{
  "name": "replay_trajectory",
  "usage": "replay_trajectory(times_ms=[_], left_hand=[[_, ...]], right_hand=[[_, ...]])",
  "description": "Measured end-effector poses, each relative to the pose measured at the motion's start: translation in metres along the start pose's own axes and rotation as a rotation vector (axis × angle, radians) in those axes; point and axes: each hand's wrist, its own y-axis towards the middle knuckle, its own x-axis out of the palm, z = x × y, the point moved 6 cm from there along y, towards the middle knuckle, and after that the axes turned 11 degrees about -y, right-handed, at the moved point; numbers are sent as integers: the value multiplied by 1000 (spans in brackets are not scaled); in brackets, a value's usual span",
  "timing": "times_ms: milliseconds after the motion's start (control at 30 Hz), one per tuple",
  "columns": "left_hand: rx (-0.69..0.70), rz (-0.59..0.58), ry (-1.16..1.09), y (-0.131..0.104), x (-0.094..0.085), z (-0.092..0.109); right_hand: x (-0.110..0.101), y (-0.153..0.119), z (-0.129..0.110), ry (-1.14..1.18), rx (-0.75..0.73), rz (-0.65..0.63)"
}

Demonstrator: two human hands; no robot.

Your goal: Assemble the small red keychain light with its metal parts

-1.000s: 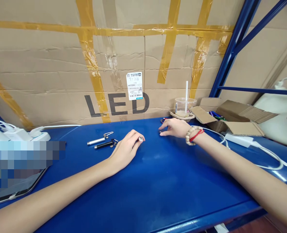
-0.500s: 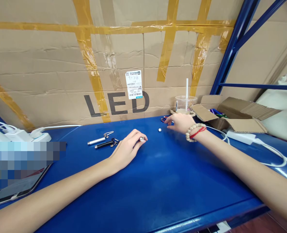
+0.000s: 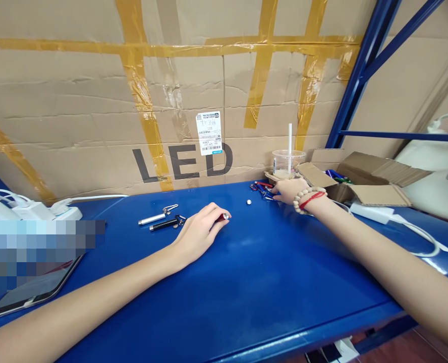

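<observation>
My left hand (image 3: 199,229) rests on the blue tabletop (image 3: 224,297), closed around a small red metal tube (image 3: 221,217) with a round silvery end facing outward. The rest of that tube is hidden by the fingers. A small round silver cap-like piece (image 3: 248,202) lies apart on the table between my hands. My right hand (image 3: 291,190) is at the right edge of a small pile of red and blue keychain penlights (image 3: 264,190). Its fingertips look slightly apart, with nothing visibly held. Left of my left hand lie a silver penlight (image 3: 151,219) and a black penlight (image 3: 163,225) with clips.
A plastic cup (image 3: 282,162) with a straw and an open cardboard box (image 3: 383,194) stand behind my right hand. A white adapter (image 3: 371,213) with cable lies at right. Chargers (image 3: 31,213) and a tablet-like device (image 3: 35,290) are at left. A large carton (image 3: 95,126) backs the table.
My right hand has shifted slightly right, uncovering more of the penlight pile. The left hand has turned the tube a little, so some of its red side shows.
</observation>
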Motion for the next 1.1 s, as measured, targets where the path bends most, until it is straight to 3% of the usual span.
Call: replay_trajectory(times_ms=[433,600,700,767,833,933,1100], left_hand=[[-2,-15,41,0,1,0],[-15,-36,75,0,1,1],[-21,-44,95,0,0,3],[-28,-45,102,0,0,3],[-37,-50,99,0,0,2],[-49,-63,92,-1,1,0],[-49,-64,113,-1,2,-3]], right_hand=[[-14,-8,-5,55,64,-6],[-13,-4,-1,145,103,73],[-26,-7,-3,281,110,213],[-41,-13,-13,534,-3,331],[-54,-23,-31,895,-216,356],[-64,-38,-60,1297,-457,202],[-66,-52,-86,1484,-578,84]])
